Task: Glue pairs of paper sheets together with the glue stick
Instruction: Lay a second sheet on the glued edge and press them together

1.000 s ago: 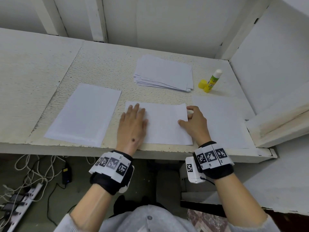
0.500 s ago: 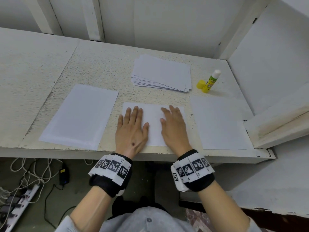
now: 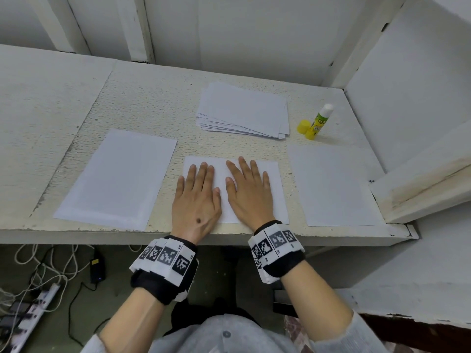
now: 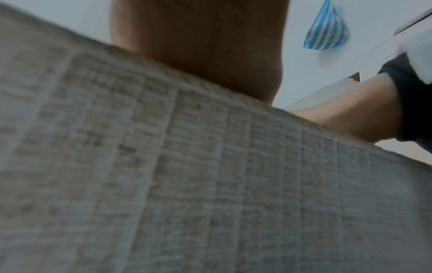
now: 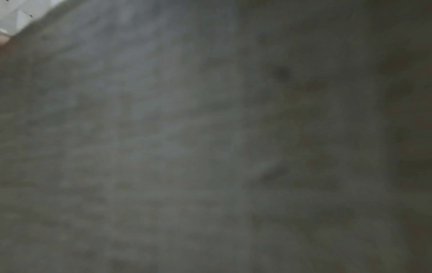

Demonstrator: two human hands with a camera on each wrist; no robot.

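Item: centre sheet pair [image 3: 270, 174], flat on desk [image 3: 142, 103], under both palms. Our left hand [image 3: 196, 200] and right hand [image 3: 248, 194] lie side by side on it, fingers [image 3: 204, 171] straight, slightly spread, clamped on nothing, just pressing.

Item: glue stick [image 3: 318, 121], uncapped, upright, well beyond right fingertips, far-right; yellow cap [image 3: 303, 126] touching its base.

Item: loose stack [image 3: 242, 110], just beyond fingertips.

Item: single sheet [image 3: 114, 177] left of left fingers; another [image 3: 331, 184] right of right fingers.

Step in hand, we judge: pressing glued pair. To do well: sweep palms from centre outward twd edges, even pressure, corners incl., w/o sliding top sheet off alignment.

Wrist views: blurred desk texture only.
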